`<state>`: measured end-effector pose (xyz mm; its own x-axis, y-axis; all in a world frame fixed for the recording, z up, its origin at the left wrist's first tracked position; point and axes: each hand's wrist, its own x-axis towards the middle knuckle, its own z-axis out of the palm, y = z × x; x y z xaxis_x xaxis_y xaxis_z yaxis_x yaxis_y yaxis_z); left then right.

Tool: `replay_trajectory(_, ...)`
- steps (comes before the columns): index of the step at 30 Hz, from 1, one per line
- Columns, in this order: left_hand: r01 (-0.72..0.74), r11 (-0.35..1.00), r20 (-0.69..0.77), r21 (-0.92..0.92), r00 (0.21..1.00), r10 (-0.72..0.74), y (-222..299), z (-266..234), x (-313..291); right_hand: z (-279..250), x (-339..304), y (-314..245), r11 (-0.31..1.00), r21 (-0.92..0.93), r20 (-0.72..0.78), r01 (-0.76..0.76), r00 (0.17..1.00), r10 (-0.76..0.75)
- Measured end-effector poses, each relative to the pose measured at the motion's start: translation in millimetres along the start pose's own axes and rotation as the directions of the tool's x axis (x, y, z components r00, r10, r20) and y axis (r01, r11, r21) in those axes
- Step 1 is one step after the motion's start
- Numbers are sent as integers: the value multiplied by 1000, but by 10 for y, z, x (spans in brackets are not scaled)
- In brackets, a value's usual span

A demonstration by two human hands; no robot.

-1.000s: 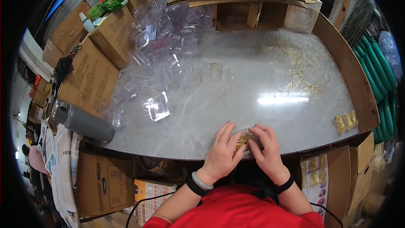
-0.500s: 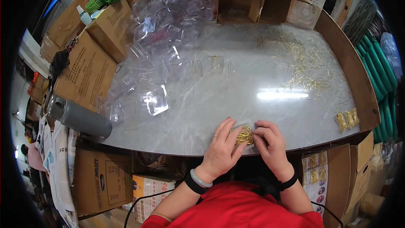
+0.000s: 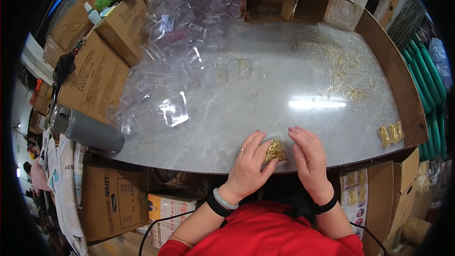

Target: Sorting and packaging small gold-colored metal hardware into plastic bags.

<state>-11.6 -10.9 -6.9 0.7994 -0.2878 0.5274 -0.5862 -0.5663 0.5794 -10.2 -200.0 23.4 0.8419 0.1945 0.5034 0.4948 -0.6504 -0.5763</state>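
At the table's front edge my left hand (image 3: 249, 164) curls around a bundle of gold wire hooks (image 3: 276, 150), thumb on the near side and fingers on the far side. Something clear shows under the bundle's near edge; I cannot make out what it is. My right hand (image 3: 309, 159) is just to the right of the bundle and apart from it, fingers stretched out with nothing in them. Loose gold hooks (image 3: 339, 64) lie scattered at the far right of the table. Several bundled gold hooks (image 3: 390, 134) rest in a row near the right edge.
Clear plastic boxes (image 3: 173, 109) are heaped on the left side. A grey bottle (image 3: 87, 129) lies tilted at the left edge, beside cardboard boxes (image 3: 96, 78). A cardboard rim (image 3: 395, 71) borders the right side; cardboard compartments (image 3: 268, 7) stand at the back.
My right hand has come off the bundle, moved slightly right and straightened its fingers. The clear piece that stuck out around the bundle no longer shows there. My left hand stays on the hooks.
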Motion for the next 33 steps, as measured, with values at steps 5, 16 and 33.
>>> replay_trajectory(5, -9, 1000, 11, 12, 1000, 8, -10, -4, 1, 176, -105, 55, 1000, 7, 74, -13, 997, 12)
replay_trajectory(16, 53, 962, 105, -268, 994, -26, -103, -160, -32, 141, -107, -63, 1000, 12, 37, 3, 999, -4)
replay_trajectory(33, 61, 890, 142, -452, 990, 4, -169, -189, -67, 343, -144, -115, 957, -256, 26, 134, 991, -131)
